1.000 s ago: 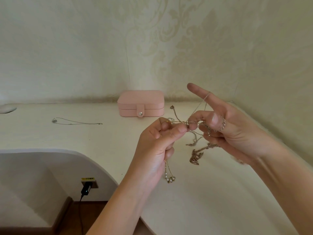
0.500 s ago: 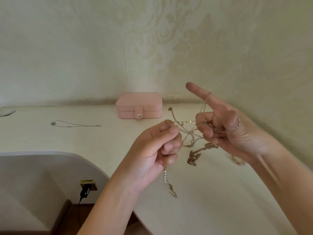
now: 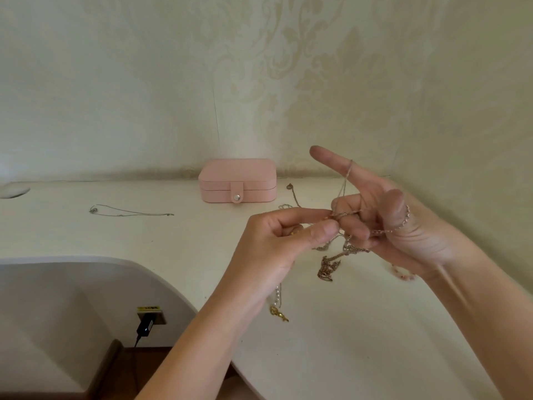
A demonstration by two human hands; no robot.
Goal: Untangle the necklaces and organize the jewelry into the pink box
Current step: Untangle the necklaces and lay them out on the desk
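A knot of thin gold and silver necklaces hangs between my hands above the white table. My left hand pinches a strand of it between thumb and forefinger. My right hand holds the chains too: one loops over its raised forefinger, another wraps its thumb, and its lower fingers curl round the strands. A pearl strand with a gold clasp dangles below my left hand. The pink box stands closed by the wall. A single silver necklace lies stretched out at the left.
The table has a curved cut-out at the front left, with a wall socket and black plug below it. A pink beaded piece shows under my right wrist. A small pendant lies right of the box. Patterned wallpaper rises behind.
My left hand, which had drawn back down and left with the pearl strand, has come up to the right hand again and pinches a strand at its fingers. The right hand barely moved.
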